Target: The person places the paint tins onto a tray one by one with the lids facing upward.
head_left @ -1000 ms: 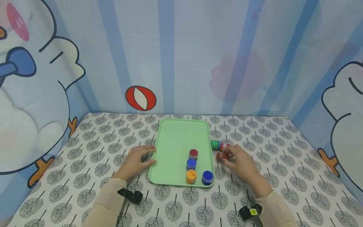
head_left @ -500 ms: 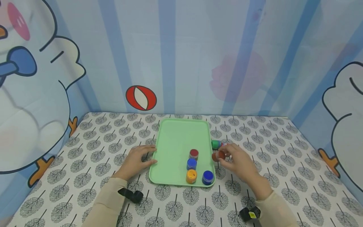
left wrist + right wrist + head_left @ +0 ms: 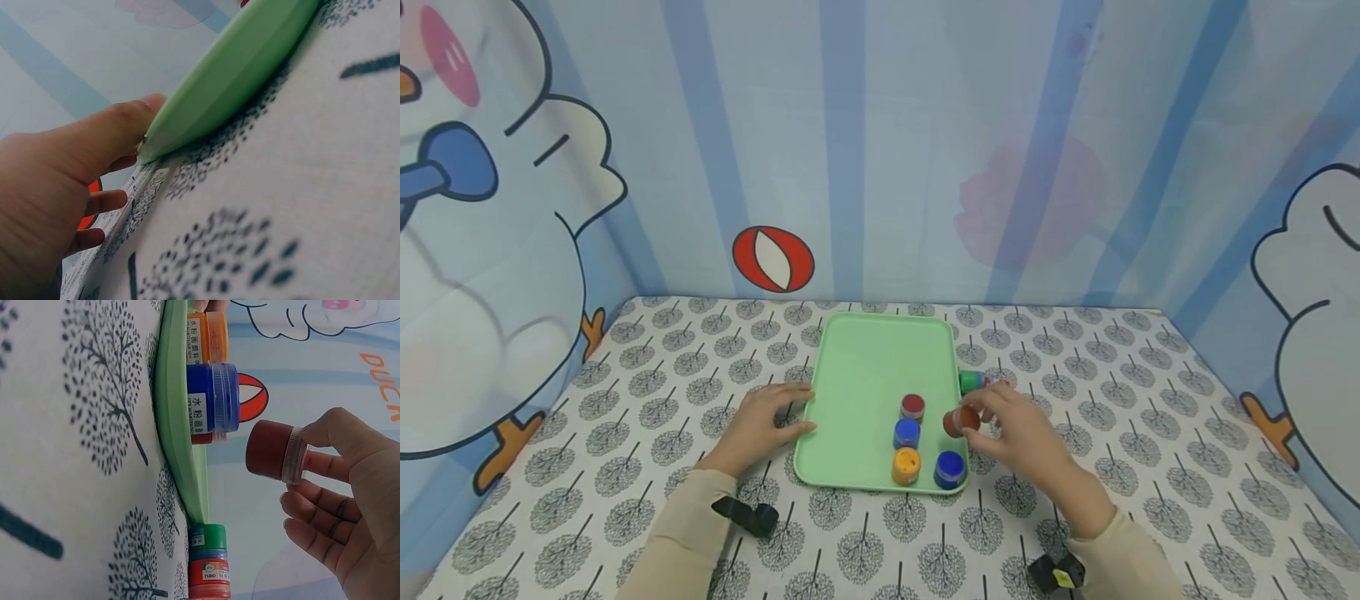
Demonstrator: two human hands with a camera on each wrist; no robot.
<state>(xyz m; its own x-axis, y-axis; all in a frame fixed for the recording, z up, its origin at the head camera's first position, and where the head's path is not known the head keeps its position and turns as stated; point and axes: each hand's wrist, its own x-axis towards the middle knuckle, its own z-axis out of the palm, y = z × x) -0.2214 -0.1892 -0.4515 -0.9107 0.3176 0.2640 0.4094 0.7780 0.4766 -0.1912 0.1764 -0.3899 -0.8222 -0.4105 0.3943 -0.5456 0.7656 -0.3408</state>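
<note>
Brown-red, the jar point(image 3: 274, 451) pinched at its top by your right hand point(image 3: 1024, 432) over the right edge of the tray point(image 3: 880, 358) needs keeping level, your left hand point(image 3: 756, 428) touching the tray, fingers relaxed.

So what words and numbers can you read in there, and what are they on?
"DUCK": on the backdrop, in orange letters.
"deli": on the red jar.
"水粉画颜料": on the orange jar.
"水粉画": on the nearest blue jar; the rest is unclear.
Too small or blurred: the green jar's label and other small print.
None shows on the reddish-brown jar in the right hand.
</note>
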